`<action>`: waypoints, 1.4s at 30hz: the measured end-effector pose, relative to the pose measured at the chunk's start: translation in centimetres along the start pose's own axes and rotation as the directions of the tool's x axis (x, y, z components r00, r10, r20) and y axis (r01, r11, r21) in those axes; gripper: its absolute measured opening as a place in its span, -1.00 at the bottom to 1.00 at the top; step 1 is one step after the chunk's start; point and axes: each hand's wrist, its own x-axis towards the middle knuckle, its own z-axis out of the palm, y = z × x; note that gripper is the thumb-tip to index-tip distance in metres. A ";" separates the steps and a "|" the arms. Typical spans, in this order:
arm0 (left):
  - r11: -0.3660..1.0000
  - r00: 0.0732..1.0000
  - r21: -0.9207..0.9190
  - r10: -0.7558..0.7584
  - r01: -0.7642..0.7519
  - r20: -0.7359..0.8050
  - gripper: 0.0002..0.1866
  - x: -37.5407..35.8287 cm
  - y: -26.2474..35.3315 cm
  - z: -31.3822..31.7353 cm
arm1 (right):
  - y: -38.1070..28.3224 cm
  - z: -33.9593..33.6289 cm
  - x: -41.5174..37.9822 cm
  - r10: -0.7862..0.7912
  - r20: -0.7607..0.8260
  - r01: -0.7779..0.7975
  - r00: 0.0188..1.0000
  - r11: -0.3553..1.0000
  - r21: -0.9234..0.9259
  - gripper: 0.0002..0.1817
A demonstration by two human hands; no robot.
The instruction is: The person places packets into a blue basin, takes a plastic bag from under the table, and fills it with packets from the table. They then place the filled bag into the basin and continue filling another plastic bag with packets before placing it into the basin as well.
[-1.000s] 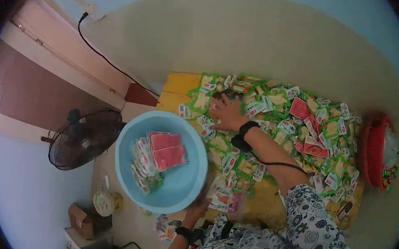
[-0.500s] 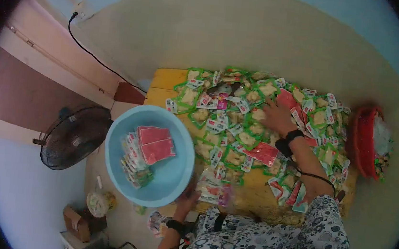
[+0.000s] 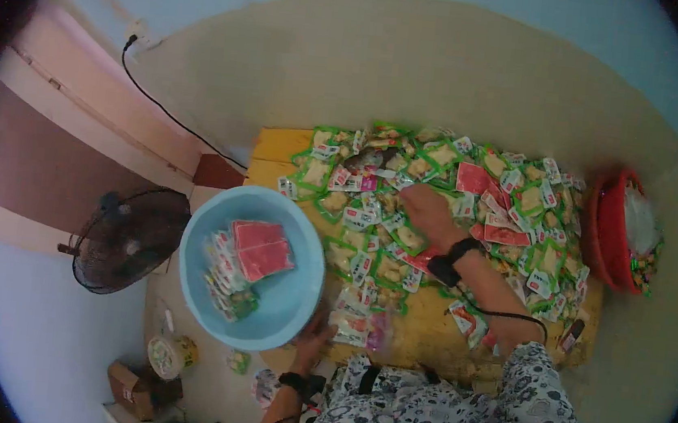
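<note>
Many flat food packets with green edges and pale contents lie heaped on a yellow wooden table. Over the middle of the heap is my right hand, its back upward and its fingers bent down among the packets. Those fingertips are hidden, so whatever they grip does not show. Against the lower right side of a light blue basin rests my left hand, near the table's front edge. Its fingers are partly hidden and dim. Inside the basin are red packets and a row of whitish-green packets.
Nested red baskets with a clear plastic bag stand at the table's right end. A fan is left of the basin. A tub and an opened cardboard box sit lower left. Cords hang from my wristbands.
My right hand has moved left and slightly nearer across the heap, and a red packet below it is now mostly covered. My left hand stays beside the basin. The view has shifted slightly.
</note>
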 end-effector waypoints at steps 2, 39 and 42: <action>0.998 0.998 0.004 0.058 -0.058 -0.012 -0.38 0.2 -0.8 -0.2 | -2.0 2.5 2.2 -0.081 0.039 0.082 0.996 0.997 -0.007 -0.75; 0.794 0.964 0.561 0.263 -0.232 0.026 -0.43 0.4 -3.3 -0.7 | -8.0 -4.1 -9.1 0.478 0.440 -0.589 0.760 0.221 0.777 -0.64; 0.724 0.950 0.632 0.305 -0.275 0.065 -0.42 -2.0 1.1 0.1 | -9.3 -5.4 -13.8 0.502 0.300 -0.530 0.811 0.416 0.739 -0.65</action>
